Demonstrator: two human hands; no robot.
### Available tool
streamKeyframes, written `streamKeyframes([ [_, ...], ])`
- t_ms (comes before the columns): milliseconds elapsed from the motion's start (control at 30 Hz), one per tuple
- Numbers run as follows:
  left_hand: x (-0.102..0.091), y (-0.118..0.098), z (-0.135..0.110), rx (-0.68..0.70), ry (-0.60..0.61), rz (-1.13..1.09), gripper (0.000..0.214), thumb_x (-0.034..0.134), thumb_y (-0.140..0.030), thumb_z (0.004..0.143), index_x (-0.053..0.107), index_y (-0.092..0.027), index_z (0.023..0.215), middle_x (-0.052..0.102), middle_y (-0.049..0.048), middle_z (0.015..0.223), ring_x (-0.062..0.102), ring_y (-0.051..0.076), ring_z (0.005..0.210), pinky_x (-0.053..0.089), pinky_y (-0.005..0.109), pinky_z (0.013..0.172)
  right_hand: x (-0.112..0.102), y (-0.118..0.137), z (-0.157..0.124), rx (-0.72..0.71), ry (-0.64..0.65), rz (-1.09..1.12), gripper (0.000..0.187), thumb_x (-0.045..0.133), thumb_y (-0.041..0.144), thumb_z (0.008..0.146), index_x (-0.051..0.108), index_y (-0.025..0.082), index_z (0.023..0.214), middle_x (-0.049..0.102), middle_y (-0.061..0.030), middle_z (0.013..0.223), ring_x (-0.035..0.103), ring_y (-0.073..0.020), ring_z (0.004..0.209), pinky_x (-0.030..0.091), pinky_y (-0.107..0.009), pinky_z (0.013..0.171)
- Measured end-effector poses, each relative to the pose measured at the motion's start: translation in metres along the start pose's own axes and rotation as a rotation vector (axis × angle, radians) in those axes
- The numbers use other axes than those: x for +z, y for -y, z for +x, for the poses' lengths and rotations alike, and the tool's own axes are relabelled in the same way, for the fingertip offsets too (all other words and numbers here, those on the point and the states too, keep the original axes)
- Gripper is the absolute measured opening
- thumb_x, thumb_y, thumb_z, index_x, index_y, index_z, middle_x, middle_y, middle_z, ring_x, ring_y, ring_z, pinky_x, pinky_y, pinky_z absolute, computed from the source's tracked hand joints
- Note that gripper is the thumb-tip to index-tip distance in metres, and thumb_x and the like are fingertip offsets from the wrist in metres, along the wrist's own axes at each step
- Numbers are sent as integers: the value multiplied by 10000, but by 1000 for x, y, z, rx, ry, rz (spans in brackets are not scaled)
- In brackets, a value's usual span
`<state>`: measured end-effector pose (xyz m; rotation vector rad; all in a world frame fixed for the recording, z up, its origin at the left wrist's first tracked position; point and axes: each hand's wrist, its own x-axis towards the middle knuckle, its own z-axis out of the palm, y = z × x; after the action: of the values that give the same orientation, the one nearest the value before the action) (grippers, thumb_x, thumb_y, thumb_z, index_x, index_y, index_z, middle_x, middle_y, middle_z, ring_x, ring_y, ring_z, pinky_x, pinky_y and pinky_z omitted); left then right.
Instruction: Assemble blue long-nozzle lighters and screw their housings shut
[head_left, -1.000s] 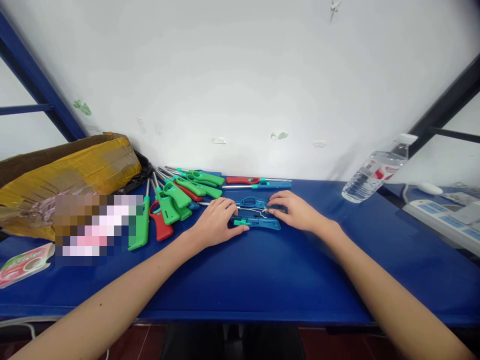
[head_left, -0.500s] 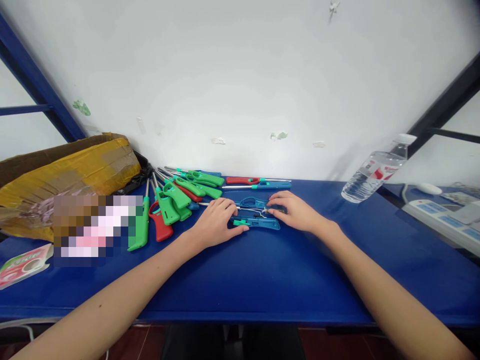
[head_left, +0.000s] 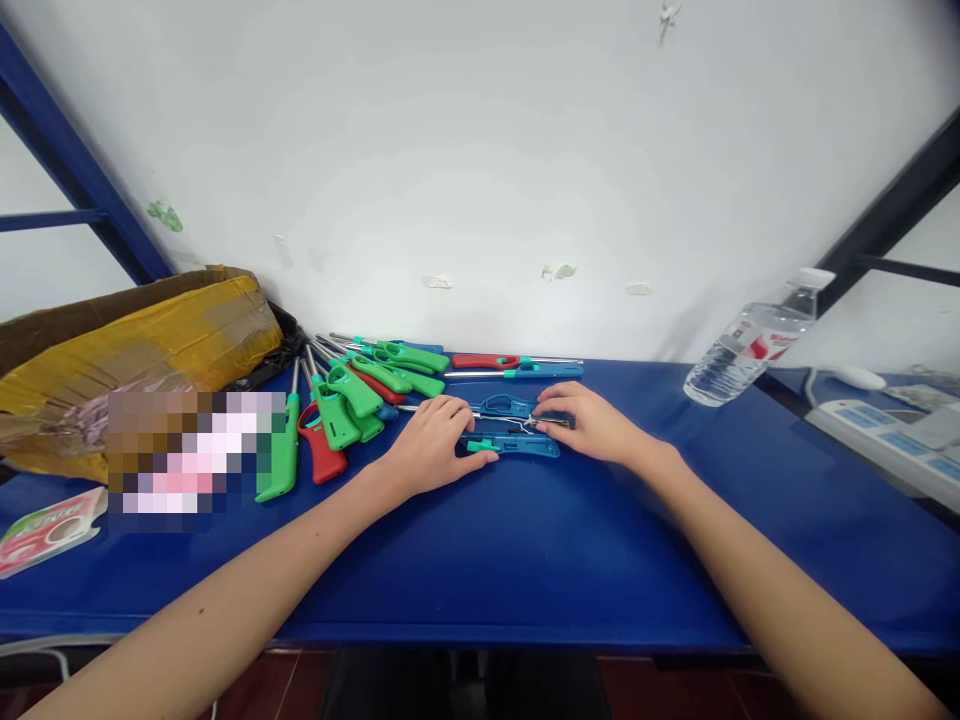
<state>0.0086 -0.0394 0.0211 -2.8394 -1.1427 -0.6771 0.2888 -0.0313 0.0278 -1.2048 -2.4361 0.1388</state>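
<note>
A blue stick lighter lies opened lengthwise on the table. Its upper casing half (head_left: 504, 404) has a trigger loop, and a metal tube (head_left: 410, 408) runs out to the left. Below it lies the other casing half (head_left: 529, 444), with a green slider at its left end. My left hand (head_left: 431, 445) is curled over the left ends, fingers at the tube and thumb against the lower half. Between thumb and fingers, my right hand (head_left: 596, 425) pinches a small brass-coloured part at the right end. A thin white wire (head_left: 519, 424) runs beside it. My fingers partly cover the inner parts.
Several green and red stick lighters (head_left: 346, 390) are piled to the left. A red lighter (head_left: 484, 361) and a blue one lie by the wall. A taped cardboard box (head_left: 142, 340) stands left; a water bottle (head_left: 750, 345) and power strip (head_left: 874, 440) are at right.
The small part in my right fingers has shifted slightly and now lies more level over the casing. My left hand and both casing halves keep nearly the same places.
</note>
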Motion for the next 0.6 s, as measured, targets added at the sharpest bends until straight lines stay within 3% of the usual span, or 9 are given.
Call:
streamKeyframes([
  [600, 1, 4, -1, 15, -39, -41, 434, 614, -615, 814, 587, -189, 896, 608, 95, 1071, 529, 273, 1079, 424, 436, 960, 1, -3, 1, 25, 28, 44, 155, 615, 304, 860, 714, 215, 939, 647, -102, 1166, 585, -278, 1107, 485, -480, 961],
])
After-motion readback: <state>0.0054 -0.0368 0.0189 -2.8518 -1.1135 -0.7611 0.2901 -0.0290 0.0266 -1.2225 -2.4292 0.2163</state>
